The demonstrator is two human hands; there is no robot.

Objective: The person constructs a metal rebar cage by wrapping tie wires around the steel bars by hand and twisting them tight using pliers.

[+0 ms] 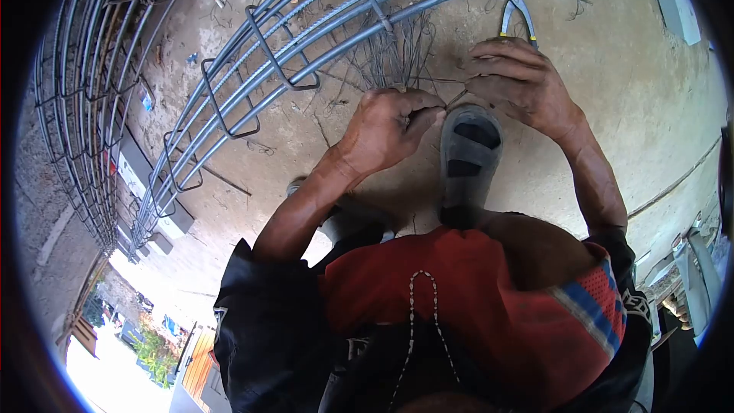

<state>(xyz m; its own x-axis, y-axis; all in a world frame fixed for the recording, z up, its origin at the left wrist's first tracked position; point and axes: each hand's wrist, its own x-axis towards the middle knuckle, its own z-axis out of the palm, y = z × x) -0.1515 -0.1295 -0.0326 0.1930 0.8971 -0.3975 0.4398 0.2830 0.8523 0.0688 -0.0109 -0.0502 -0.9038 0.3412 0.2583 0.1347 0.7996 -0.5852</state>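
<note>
A wire (456, 99) is shown above the floor (612, 92), between the two hands and near the sandal (472, 154). By the left hand (417, 118) it appears to be pinched, thumb and forefinger being closed together at the tips. The right hand (505, 80) is held just beside it with fingers loosely bent; whether the wire is gripped there cannot be told. Toward the far edge of the visible floor, a bundle (392, 53) of similar wires is seen beneath a steel cage (336, 56), and pliers (517, 0) are laid beyond the right hand. A second cage (84, 99) is placed along the floor's left edge. The wire is judged to be light, thin and springy, easily bent but not fragile; it is best grasped close to an end, between fingertip pads, the sharp tip being avoided.
</note>
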